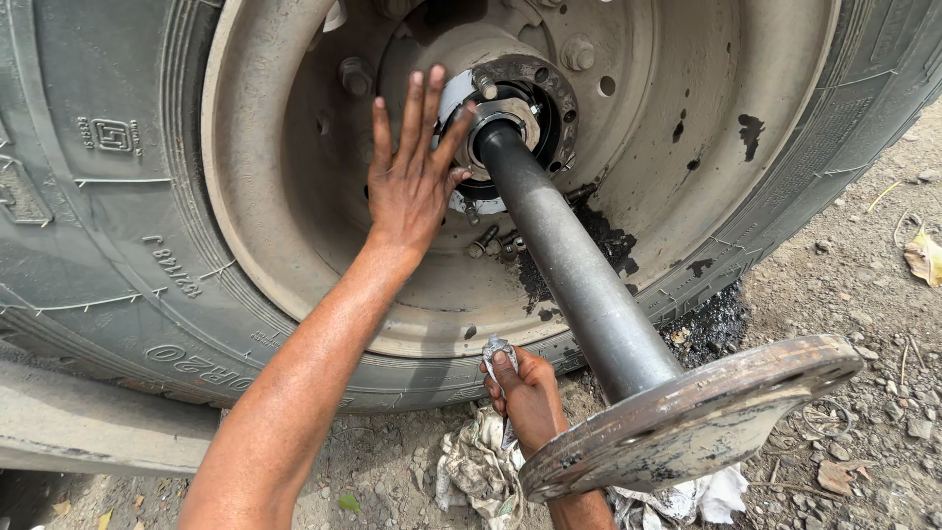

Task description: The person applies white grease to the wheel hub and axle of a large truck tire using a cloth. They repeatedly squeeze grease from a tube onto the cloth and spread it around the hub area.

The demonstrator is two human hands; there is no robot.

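Axle half-shaft (pixel 574 265) sits partly in the wheel hub (pixel 510 113), inner end in the hub bore, flanged end (pixel 692 417) out toward the camera, low and right. Long axis runs from hub centre at upper middle down to the lower right, tilted downward at the flange. Left hand (pixel 412 172) is the nearer one to the hub: flat and spread wide, fingers pointing up, palm on the hub face just left of where the shaft enters, thumb touching the shaft's root; it grips nothing. Right hand (pixel 525 388) is low, just left of the shaft and beside the flange, closed around a small grey-white crumpled piece (pixel 496 350), likely rag or gasket scrap, can't tell which. It sits under the shaft; whether it bears on it is hidden. Dirty cloth (pixel 481 466) lies on the gravel ground (pixel 863 275) below the flange. Loose studs (pixel 486 240) lie in the rim dish (pixel 294 196), with black grease spill (pixel 613 245) beneath the shaft. Tyre (pixel 88 196) surrounds it all.
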